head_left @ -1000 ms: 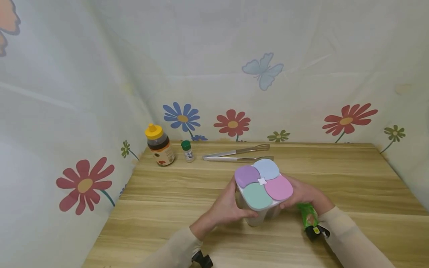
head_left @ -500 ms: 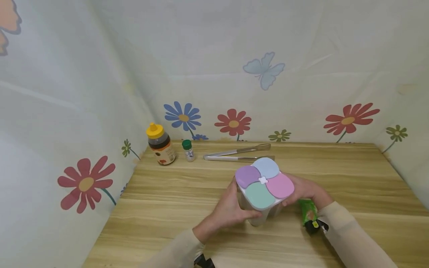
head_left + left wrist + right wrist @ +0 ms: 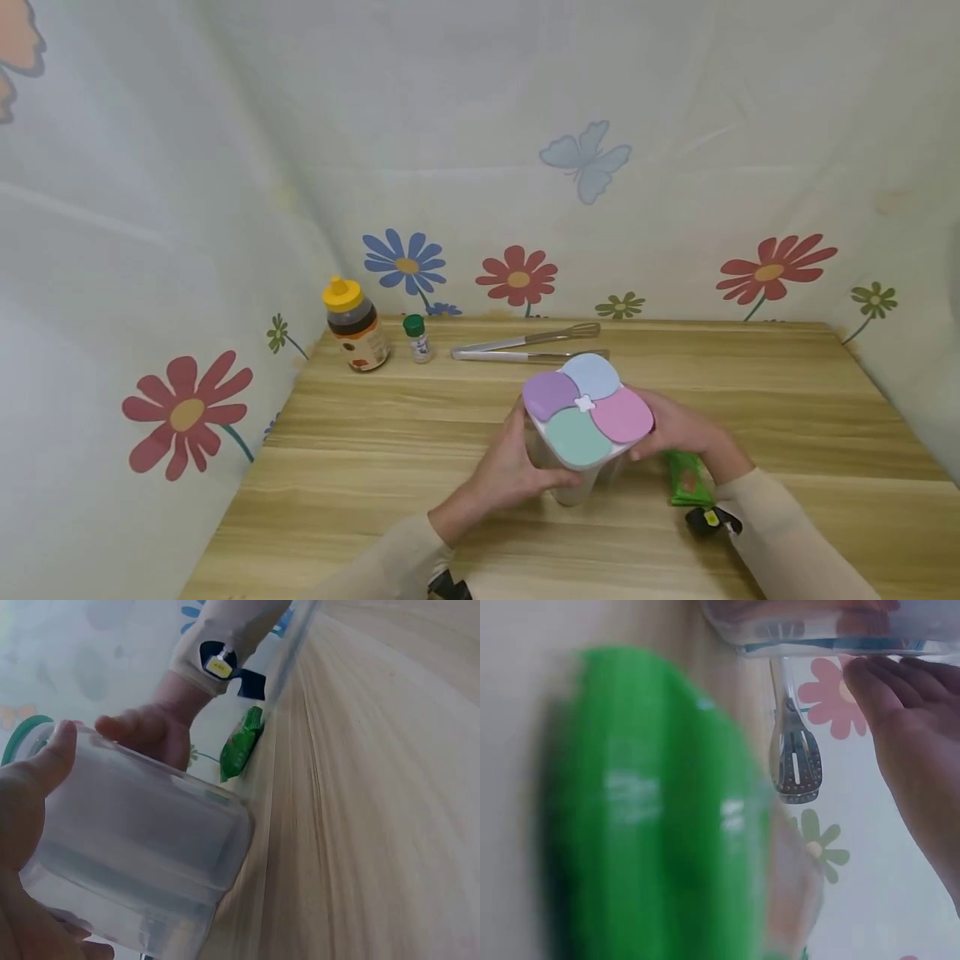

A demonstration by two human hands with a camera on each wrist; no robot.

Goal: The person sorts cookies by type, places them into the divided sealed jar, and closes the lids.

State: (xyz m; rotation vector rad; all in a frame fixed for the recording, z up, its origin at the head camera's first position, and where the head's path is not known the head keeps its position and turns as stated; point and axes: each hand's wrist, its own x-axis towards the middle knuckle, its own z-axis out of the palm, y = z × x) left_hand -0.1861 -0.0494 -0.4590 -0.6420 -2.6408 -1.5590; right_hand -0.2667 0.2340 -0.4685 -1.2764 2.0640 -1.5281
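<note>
A clear plastic container [image 3: 576,479] with a four-petal lid [image 3: 587,408] in purple, blue, pink and teal stands on the wooden table [image 3: 420,450]. My left hand [image 3: 513,471] grips its left side, thumb on the front wall. My right hand [image 3: 678,429] holds its right side. In the left wrist view the container's clear wall [image 3: 142,855] fills the lower left, with my thumb [image 3: 41,769] on it and my right hand [image 3: 154,731] behind. The right wrist view shows my fingertips [image 3: 900,690] against the container's base [image 3: 832,630].
A green packet [image 3: 686,479] lies on the table under my right wrist. At the back stand a yellow-capped honey bottle [image 3: 354,325], a small green-capped jar [image 3: 417,337] and metal tongs [image 3: 528,346]. Flowered cloth walls close in the left, back and right.
Both hands and the container have barely shifted, a little to the left. More of the green packet shows beside my right wrist.
</note>
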